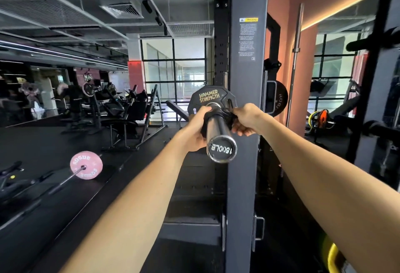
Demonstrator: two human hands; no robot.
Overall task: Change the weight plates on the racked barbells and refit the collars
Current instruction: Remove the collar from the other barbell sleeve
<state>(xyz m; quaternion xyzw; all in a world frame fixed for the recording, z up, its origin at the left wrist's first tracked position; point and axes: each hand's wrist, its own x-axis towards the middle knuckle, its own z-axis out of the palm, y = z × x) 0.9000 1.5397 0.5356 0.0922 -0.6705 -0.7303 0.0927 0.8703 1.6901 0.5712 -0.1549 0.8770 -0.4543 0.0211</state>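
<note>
While both hands [195, 128] [246, 119] grip it, the collar [218, 114] rings the barbell sleeve [216, 129].

A black floor [54, 138] ran to gridded windows [174, 71]; pink walls [303, 56] glowed under strip light [339, 6]; machines [125, 112] stood left, beneath mesh ceiling [65, 2].

We see a glossy polished metal barbell sleeve [217, 128], a matt black collar [218, 114] that looks plastic, a matt black plate [206, 97] with gold lettering, and a matt-painted steel rack upright [246, 77].
</note>
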